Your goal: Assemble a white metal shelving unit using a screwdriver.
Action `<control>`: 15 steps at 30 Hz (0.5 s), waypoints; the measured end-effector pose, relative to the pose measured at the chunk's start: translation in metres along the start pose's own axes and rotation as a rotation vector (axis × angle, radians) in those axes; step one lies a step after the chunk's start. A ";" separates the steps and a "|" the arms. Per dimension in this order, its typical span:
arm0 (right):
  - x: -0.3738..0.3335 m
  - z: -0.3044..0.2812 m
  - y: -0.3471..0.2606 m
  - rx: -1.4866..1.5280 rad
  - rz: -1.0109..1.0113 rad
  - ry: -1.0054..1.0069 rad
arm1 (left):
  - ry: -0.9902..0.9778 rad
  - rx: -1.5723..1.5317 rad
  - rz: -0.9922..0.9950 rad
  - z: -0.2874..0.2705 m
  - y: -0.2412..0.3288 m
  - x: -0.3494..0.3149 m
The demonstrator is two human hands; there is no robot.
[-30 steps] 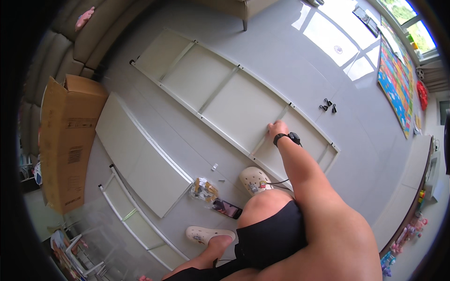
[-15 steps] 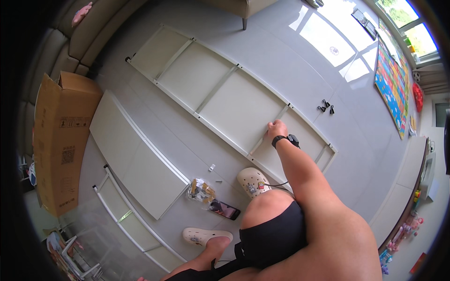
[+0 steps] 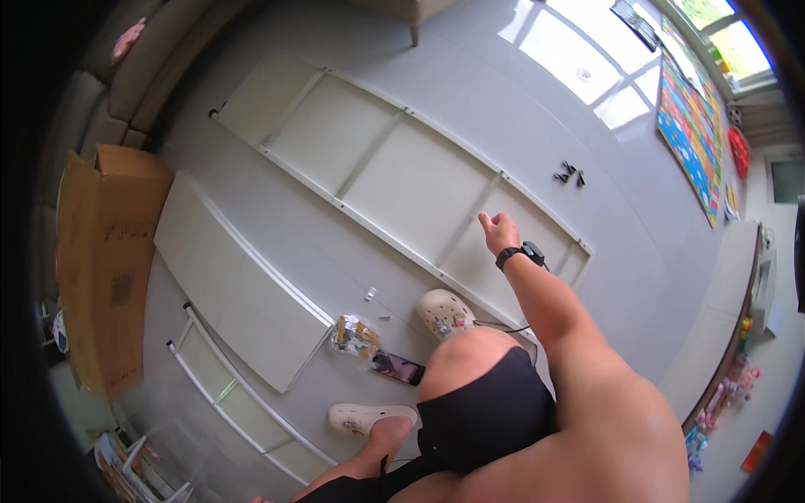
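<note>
The fingers of the right hand (image 3: 501, 233) are curled in like a loose fist, thumb side up; whether they clench around something small or on nothing, I cannot tell. The hand is just beside a crossbar (image 3: 463, 233) of the long white framed panel (image 3: 394, 180), contact unclear, with a black strap (image 3: 508, 257) around its wrist. That panel lies on the floor, running from ten o'clock of the hand to four, its bars facing up, presumably so they can be reached from above. Small black pieces (image 3: 580, 178) sit apart at two o'clock, perhaps set there to keep them together. At seven o'clock is a shoe (image 3: 440, 310), then a phone (image 3: 397, 367) lying face up, likely for easy viewing. A clear bag (image 3: 355, 337) at eight probably keeps loose parts from scattering. Farther, toward nine, a plain white panel (image 3: 239, 281) lies beside a cardboard box (image 3: 117, 277). The left hand isn't seen.
</note>
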State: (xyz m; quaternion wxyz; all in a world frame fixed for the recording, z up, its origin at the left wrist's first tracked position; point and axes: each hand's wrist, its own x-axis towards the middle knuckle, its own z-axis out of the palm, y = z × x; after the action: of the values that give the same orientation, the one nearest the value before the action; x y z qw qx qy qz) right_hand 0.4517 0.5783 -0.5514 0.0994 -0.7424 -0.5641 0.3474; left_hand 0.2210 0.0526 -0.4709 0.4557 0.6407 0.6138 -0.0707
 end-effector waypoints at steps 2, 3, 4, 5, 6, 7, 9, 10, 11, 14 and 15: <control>-0.016 -0.026 0.064 -0.076 0.065 0.111 | -0.212 0.060 -0.012 -0.035 0.016 0.005; -0.029 -0.037 0.093 -0.089 0.116 0.151 | -0.216 0.065 -0.010 -0.036 0.017 0.003; -0.044 -0.047 0.114 -0.105 0.179 0.110 | -0.261 0.077 -0.057 -0.036 0.017 0.000; -0.053 -0.060 0.140 -0.138 0.269 0.125 | -0.303 0.089 -0.082 -0.035 0.019 0.005; -0.064 -0.068 0.156 -0.151 0.309 0.178 | -0.308 0.092 -0.070 -0.031 0.018 0.007; -0.067 -0.071 0.168 -0.153 0.317 0.186 | -0.337 0.152 -0.052 -0.028 0.017 0.010; -0.081 -0.059 0.161 -0.199 0.348 0.063 | -0.373 0.216 -0.071 -0.008 0.004 -0.003; -0.079 -0.048 0.145 -0.193 0.388 -0.022 | -0.194 0.250 -0.068 0.013 -0.008 -0.016; -0.074 -0.044 0.141 -0.187 0.386 -0.028 | -0.015 0.281 -0.044 0.024 -0.013 -0.021; -0.053 -0.047 0.168 -0.231 0.473 0.213 | -0.097 0.198 -0.023 0.013 -0.004 0.001; -0.049 -0.045 0.171 -0.227 0.473 0.213 | -0.116 0.195 -0.032 0.012 -0.002 0.001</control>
State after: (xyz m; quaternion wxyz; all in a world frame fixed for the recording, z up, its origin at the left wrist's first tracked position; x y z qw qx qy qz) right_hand 0.6055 0.4857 -0.5906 -0.0095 -0.8922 -0.3966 0.2156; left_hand 0.2252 0.0449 -0.4794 0.4249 0.6671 0.5866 -0.1743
